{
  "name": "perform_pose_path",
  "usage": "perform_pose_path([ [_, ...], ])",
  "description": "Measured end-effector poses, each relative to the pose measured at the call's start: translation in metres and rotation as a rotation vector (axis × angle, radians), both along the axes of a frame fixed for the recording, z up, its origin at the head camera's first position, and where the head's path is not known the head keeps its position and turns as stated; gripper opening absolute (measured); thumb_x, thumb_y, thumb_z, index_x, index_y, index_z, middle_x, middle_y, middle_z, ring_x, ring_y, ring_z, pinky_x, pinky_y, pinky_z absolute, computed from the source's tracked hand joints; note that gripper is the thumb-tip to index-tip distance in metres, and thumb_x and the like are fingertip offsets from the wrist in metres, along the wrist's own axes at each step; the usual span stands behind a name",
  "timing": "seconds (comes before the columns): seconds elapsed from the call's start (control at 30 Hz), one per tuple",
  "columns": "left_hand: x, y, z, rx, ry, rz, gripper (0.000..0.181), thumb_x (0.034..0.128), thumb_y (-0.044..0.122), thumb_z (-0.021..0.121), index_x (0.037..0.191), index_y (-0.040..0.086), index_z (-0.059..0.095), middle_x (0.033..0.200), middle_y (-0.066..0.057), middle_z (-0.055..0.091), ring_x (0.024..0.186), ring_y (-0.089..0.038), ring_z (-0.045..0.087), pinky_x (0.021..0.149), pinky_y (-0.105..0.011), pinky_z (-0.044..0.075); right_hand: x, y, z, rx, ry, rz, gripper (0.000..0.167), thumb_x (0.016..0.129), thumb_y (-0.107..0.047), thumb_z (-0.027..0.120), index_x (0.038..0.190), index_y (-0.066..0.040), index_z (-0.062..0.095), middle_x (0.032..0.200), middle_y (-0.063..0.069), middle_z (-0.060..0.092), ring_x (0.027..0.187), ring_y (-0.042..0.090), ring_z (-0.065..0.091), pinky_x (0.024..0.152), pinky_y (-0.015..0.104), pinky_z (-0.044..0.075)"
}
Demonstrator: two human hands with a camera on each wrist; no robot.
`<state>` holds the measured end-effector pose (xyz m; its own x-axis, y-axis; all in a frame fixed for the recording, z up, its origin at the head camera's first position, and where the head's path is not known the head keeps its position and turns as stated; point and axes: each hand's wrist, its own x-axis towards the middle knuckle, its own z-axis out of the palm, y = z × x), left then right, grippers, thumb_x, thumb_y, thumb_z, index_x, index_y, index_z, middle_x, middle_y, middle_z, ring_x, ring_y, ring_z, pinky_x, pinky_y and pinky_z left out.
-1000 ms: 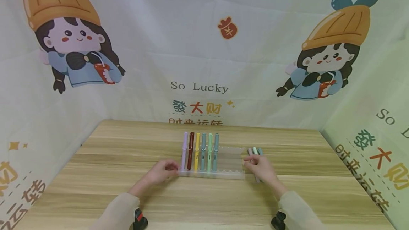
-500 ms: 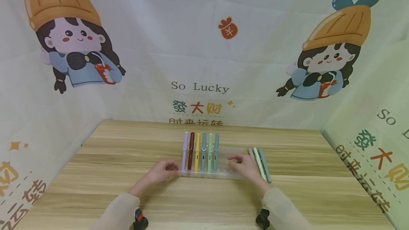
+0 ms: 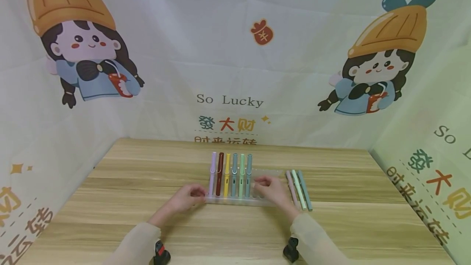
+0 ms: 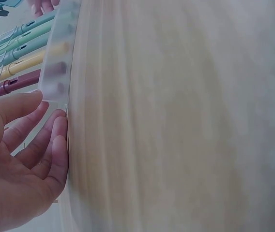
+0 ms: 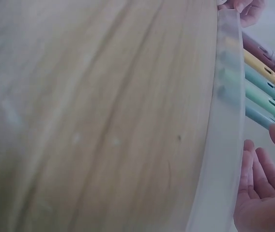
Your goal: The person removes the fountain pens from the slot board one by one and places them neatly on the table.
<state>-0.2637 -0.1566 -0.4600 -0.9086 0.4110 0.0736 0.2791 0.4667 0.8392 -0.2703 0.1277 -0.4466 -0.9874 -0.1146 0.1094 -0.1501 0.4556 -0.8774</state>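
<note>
A clear rack (image 3: 235, 201) holds a row of upright-lying pens: lilac (image 3: 212, 181), dark red (image 3: 219, 179), yellow (image 3: 226, 181), blue-green (image 3: 234, 181), light green (image 3: 241, 181) and another blue-green (image 3: 248, 181). At the rack's left front corner, the left hand (image 3: 187, 198) grips the end between thumb and curled fingers; the left wrist view shows the thumb on the clear rail (image 4: 55, 72). Over the rack's bare right part is the right hand (image 3: 276, 191), just right of the last pen. The right wrist view shows its thumb and fingers (image 5: 263, 179) apart, holding nothing.
Right of the rack, a pink pen (image 3: 292, 187), a pale green pen (image 3: 299, 189) and a blue-grey pen (image 3: 305, 191) lie side by side on the wooden table (image 3: 228, 232). Printed cloth (image 3: 176, 52) hangs behind and at both sides.
The right hand has moved left from the loose pens, across the rack's bare part to beside the last racked pen. The loose pens are now uncovered. The left hand has stayed put.
</note>
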Motion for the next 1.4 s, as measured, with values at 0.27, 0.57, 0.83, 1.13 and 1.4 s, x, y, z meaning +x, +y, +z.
perform_pose_path([
  [0.27,0.000,0.000,0.000,0.013,-0.003,0.008,0.016,0.0787,0.004,0.061,0.092,-0.003,0.059,0.082,-0.006,0.058,0.074,-0.020,0.053,0.060,-0.032,0.046,-0.006,-0.003,-0.006,-0.096,0.004,0.055,0.026,0.080,-0.011,0.064,0.100,0.006,0.060,0.080,0.011,0.064,0.064,0.018,0.059,0.054,0.028,0.048],
  [0.57,0.001,0.000,0.002,0.020,-0.006,0.009,0.017,0.0788,0.005,0.061,0.093,-0.004,0.059,0.083,-0.006,0.058,0.075,-0.022,0.053,0.060,-0.033,0.047,-0.008,-0.007,-0.005,-0.096,0.002,0.062,0.026,0.078,-0.009,0.065,0.099,0.005,0.060,0.080,0.011,0.064,0.065,0.015,0.057,0.053,0.026,0.045],
  [0.83,0.000,0.000,0.000,0.009,0.002,0.002,0.015,0.0780,0.003,0.061,0.091,-0.003,0.059,0.082,-0.006,0.058,0.075,-0.020,0.053,0.061,-0.032,0.046,-0.007,-0.012,-0.005,-0.084,0.013,0.076,0.029,0.079,-0.010,0.065,0.101,0.008,0.058,0.079,0.011,0.064,0.067,0.018,0.060,0.058,0.028,0.048],
  [1.13,0.002,0.000,0.003,0.027,-0.024,0.003,0.018,0.0789,0.006,0.062,0.094,-0.004,0.059,0.084,-0.007,0.058,0.076,-0.022,0.053,0.061,-0.033,0.047,-0.005,-0.013,-0.003,-0.090,0.042,0.074,0.026,0.079,-0.007,0.063,0.099,0.009,0.058,0.077,0.011,0.063,0.067,0.017,0.059,0.058,0.027,0.048],
  [1.4,0.004,0.002,0.006,0.019,-0.019,0.010,0.016,0.0794,0.003,0.060,0.093,-0.005,0.058,0.083,-0.008,0.058,0.076,-0.023,0.053,0.062,-0.035,0.047,-0.006,-0.013,-0.001,-0.098,0.098,0.048,0.025,0.078,-0.006,0.064,0.098,0.007,0.059,0.082,0.011,0.063,0.073,0.019,0.059,0.061,0.027,0.048],
])
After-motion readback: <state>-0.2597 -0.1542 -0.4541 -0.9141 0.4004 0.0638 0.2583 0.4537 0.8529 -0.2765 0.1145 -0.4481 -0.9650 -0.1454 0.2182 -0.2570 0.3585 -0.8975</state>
